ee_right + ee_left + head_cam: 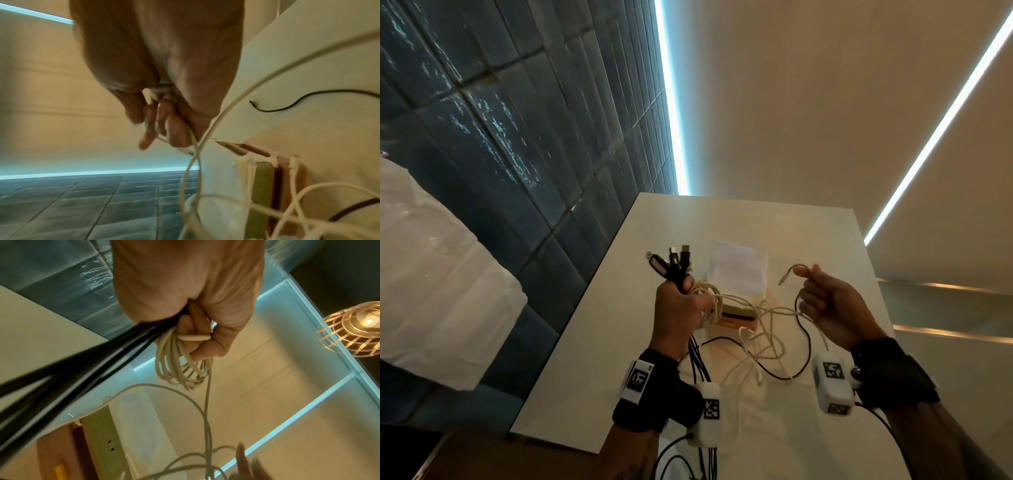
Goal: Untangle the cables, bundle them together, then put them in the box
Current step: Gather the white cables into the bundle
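table point(599, 359): white top, next to a dark blue tiled wall point(500, 137); loose cable slack lies on it.
box point(736, 270): on the table beyond both hands, pale lid or sheet on top, green and brown sides visible under it. No cable inside as far as I can see.
left hand point(678, 308): raised above the table, fist closed around a bundle. Fingers wrap the black cables point(674, 263), whose plugs stick up out of the fist, plus a coiled loop of white cable point(176, 366). Black leads hang down from the fist past the wrist.
right hand point(832, 305): raised, level with the left, well apart from it. Fingers curled, thumb and forefinger pinching one end of the white cable; the connector tip point(782, 279) pokes out left of the fingers.
white cable span point(763, 329): runs slack between the hands, looped and crossing itself above the table.
thin black cable point(784, 373): sags from the right hand down to the table.
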Tool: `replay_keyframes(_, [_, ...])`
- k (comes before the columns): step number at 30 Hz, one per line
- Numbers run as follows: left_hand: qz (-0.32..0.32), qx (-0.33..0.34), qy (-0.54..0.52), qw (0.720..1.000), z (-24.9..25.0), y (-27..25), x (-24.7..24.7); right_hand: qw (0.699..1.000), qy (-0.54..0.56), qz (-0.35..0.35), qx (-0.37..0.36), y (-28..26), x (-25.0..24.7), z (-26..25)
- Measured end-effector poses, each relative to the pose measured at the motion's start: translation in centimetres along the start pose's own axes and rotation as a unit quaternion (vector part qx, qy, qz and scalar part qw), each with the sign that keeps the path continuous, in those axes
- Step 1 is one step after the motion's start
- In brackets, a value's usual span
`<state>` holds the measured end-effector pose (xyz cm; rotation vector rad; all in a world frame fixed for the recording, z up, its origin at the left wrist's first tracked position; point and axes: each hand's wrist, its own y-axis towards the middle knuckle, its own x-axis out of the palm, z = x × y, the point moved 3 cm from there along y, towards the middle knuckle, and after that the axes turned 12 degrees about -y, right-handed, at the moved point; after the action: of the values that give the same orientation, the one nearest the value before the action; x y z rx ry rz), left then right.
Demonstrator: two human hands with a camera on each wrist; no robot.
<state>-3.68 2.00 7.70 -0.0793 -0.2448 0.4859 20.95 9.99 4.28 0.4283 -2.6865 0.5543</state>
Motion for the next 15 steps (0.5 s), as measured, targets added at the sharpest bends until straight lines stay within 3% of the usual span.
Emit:
replay_keyframes(3, [0.022,-0.005,-0.057,0.998,0.4,0.2,-0.7,0.992,0.015,0.115,0.038,0.7,-2.6,2.2])
replay_keyframes(5, [0.021,-0.006,-0.078,0.997,0.5,0.2,-0.7,0.98,-0.081,0.164,0.083,0.8,-3.5,3.6])
replay_keyframes(6, [0.019,-0.004,-0.082,0.996,0.5,0.2,-0.8,0.96,-0.191,0.185,0.093,0.7,-3.6,3.9])
replay_keyframes(7, [0.016,-0.001,-0.084,0.996,0.6,0.3,-0.7,0.918,-0.33,0.204,0.086,0.4,-3.5,3.7])
replay_keyframes(9, [0.011,0.001,-0.085,0.996,0.9,0.6,-0.7,0.799,-0.548,0.246,-0.002,-0.2,-1.6,2.2])
replay_keyframes(10, [0.007,0.0,-0.085,0.996,1.0,0.6,-0.7,0.797,-0.555,0.227,-0.072,-0.7,0.2,1.5])
replay_keyframes(11, [0.001,-0.003,-0.084,0.996,1.0,0.7,-0.6,0.826,-0.521,0.171,-0.127,-1.1,2.4,1.0])
replay_keyframes(13, [-0.019,-0.007,-0.077,0.997,0.9,0.7,-0.1,0.882,-0.436,0.025,-0.177,-1.1,6.4,1.4])
replay_keyframes(15, [-0.033,-0.002,-0.069,0.997,0.9,0.5,0.5,0.897,-0.394,-0.029,-0.197,-0.8,8.8,2.0])
